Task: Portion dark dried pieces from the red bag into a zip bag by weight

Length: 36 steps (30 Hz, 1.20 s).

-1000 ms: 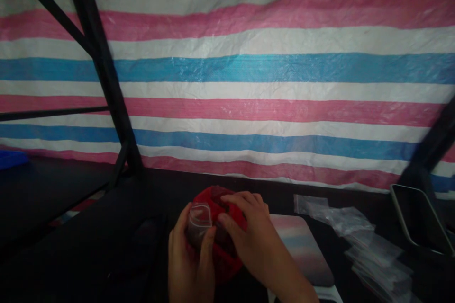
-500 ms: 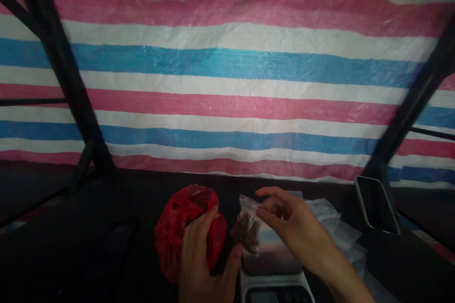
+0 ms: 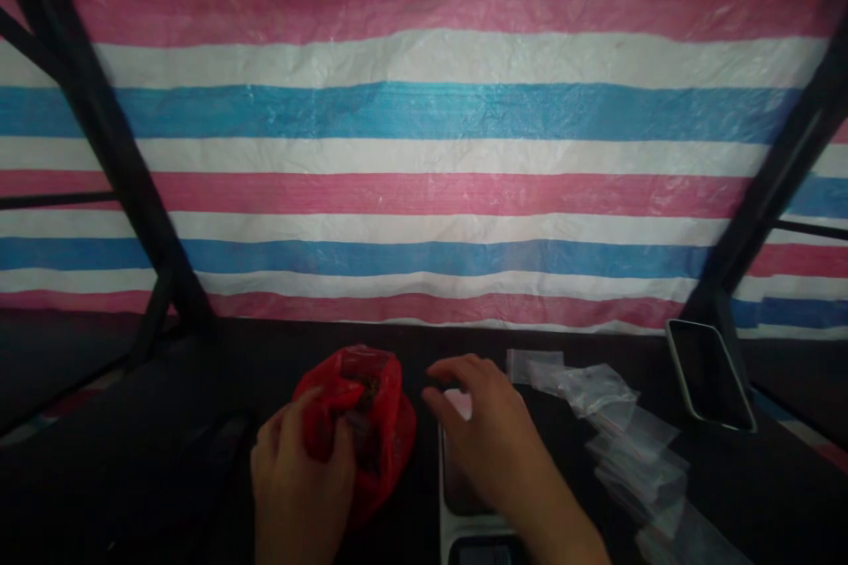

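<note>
On the left, my left hand has its thumb and fingers closed on the rim of a red plastic bag. The bag's mouth faces up, and dark brownish contents show dimly inside, with a faint translucent shape near my thumb. My right hand hovers over a digital scale, its thumb and forefinger apart with nothing between them. Much of the weighing plate is hidden beneath that hand.
Clear zip bags lie in an overlapping row to the right. A phone leans by the right black frame leg. Behind the black table hangs a striped plastic sheet.
The small filled zip bag has left my right hand and no longer shows clearly. My left hand has moved left onto the red bag's rim, and the bag's mouth is wider.
</note>
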Motion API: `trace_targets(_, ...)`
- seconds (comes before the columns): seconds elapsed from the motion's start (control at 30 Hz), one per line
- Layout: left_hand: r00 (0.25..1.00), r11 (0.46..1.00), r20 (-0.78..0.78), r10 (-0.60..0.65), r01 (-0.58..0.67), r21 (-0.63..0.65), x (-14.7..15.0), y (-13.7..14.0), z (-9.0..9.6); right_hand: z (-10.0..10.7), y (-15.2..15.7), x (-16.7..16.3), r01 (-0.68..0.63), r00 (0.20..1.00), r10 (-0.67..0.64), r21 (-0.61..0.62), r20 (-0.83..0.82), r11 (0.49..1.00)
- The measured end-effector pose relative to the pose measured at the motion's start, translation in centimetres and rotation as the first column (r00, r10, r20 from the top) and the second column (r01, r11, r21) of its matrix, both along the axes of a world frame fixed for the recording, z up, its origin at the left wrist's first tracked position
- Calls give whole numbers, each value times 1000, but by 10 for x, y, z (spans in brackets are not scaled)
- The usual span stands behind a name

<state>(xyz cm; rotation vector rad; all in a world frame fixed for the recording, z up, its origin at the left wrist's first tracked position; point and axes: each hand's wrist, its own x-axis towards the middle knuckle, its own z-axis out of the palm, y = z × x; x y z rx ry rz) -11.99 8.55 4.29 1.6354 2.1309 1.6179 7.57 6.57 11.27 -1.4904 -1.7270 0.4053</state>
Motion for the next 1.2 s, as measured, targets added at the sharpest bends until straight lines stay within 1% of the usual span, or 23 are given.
trace_targets(0.03, 998, 1000, 55, -6, 6, -8, -4, 1, -2, -1, -2, -17, -35, 999, 36, -22, 40, 999)
trace_targets(0.1, 993, 1000, 117, -15, 15, -3, -10, 2, -3, -6, -4, -46, -76, 989, 87, -92, 117, 993)
trace_targets(0.17, 987, 1000, 163, -9, 8, 11, -15, -1, -1, -10, -2, -64, -68, 984, 92, -160, 150, 985)
trace_targets(0.23, 983, 999, 181, 30, -37, 35, -20, -6, 4, -11, 5, -68, -30, 990, 53, -172, 131, 985)
trace_targets(0.37, 968, 976, 179, 174, -194, 101, -31, -15, 18, -6, 17, -59, 71, 996, -66, -94, 54, 993)
trace_targets(0.47, 964, 969, 181, 197, -219, 116, -36, -16, 20, -3, 19, -54, 110, 993, -106, -91, 43, 990)
trace_targets(0.53, 970, 972, 165, 179, -200, 123, -38, -16, 17, -4, 18, -54, 122, 992, -117, -98, 54, 988)
trace_targets(0.63, 987, 976, 100, 124, -140, 169, -37, -16, 5, -6, 16, -51, 134, 988, -125, -104, 91, 985)
trace_targets(0.73, 999, 979, -36, 21, -14, 202, -37, -15, -10, -8, 15, -45, 148, 980, -125, -139, 157, 979)
trace_targets(0.83, 979, 973, -182, -95, 130, 192, -38, -11, -23, -10, 15, -40, 156, 972, -122, -161, 203, 975)
trace_targets(0.9, 965, 964, -233, -124, 173, 204, -39, -8, -27, -11, 17, -38, 155, 971, -123, -148, 202, 977)
trace_targets(1.0, 964, 954, -243, -105, 166, 249, -39, -6, -25, -13, 20, -36, 139, 979, -125, -81, 159, 987)
trace_targets(1.07, 968, 949, -233, -95, 159, 274, -40, -6, -20, -14, 21, -35, 97, 993, -98, 21, 67, 995)
trace_targets(1.13, 970, 944, -223, -96, 160, 290, -40, -7, -16, -13, 21, -35, 65, 998, -61, 128, -35, 990)
trace_targets(1.17, 971, 942, -218, -96, 159, 295, -40, -8, -14, -13, 21, -34, 65, 997, -56, 153, -60, 986)
trace_targets(1.2, 972, 942, -216, -95, 158, 297, -41, -8, -14, -13, 20, -34, 70, 997, -65, 140, -40, 988)
